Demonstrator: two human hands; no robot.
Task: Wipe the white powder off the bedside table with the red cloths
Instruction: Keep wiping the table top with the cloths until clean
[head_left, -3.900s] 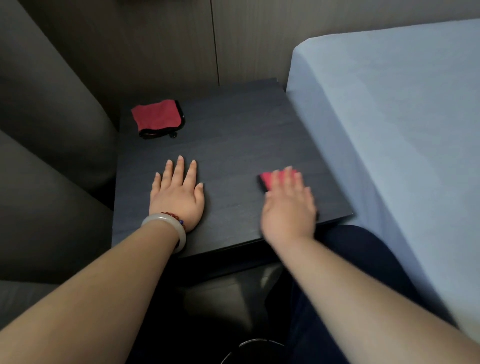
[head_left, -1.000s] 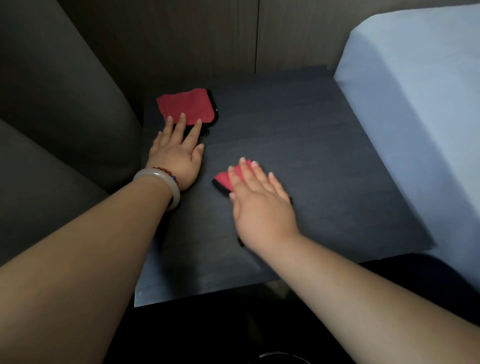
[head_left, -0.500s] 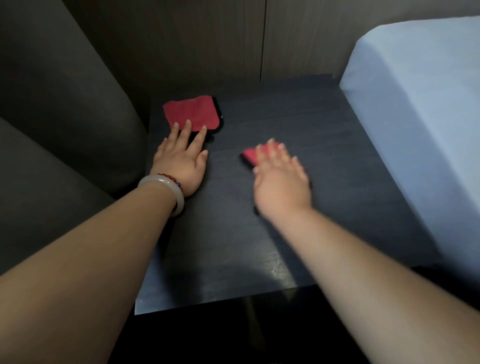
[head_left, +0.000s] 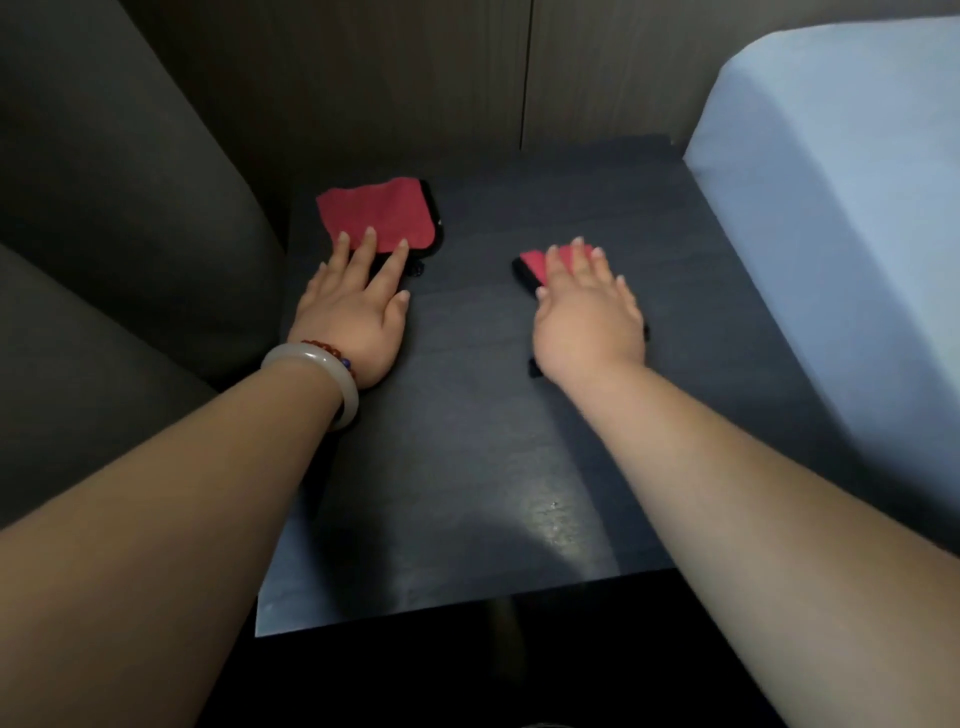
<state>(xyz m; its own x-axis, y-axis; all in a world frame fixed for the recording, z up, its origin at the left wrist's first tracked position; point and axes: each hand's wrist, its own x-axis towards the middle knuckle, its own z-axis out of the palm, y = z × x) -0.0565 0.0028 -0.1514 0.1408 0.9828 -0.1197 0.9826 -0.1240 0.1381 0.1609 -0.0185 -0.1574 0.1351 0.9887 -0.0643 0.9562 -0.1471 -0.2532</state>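
Note:
The dark bedside table (head_left: 467, 467) fills the middle of the head view. One red cloth with a black edge (head_left: 374, 208) lies at its back left. My left hand (head_left: 353, 306), with a pale bangle at the wrist, lies flat on the table, its straight fingertips on the cloth's near edge. My right hand (head_left: 587, 312) presses flat on a second red cloth (head_left: 535, 262), which shows only past the fingers. No white powder is plain to see on the dark top.
A bed with a light blue sheet (head_left: 841, 234) runs along the table's right side. A dark upholstered seat (head_left: 104, 234) stands close on the left. A wood-panel wall (head_left: 415, 78) is behind. The table's front edge (head_left: 441, 608) is near me.
My right hand has slid its cloth from the table's left-centre toward the back right. My left hand has moved forward until its fingertips reach the back-left cloth.

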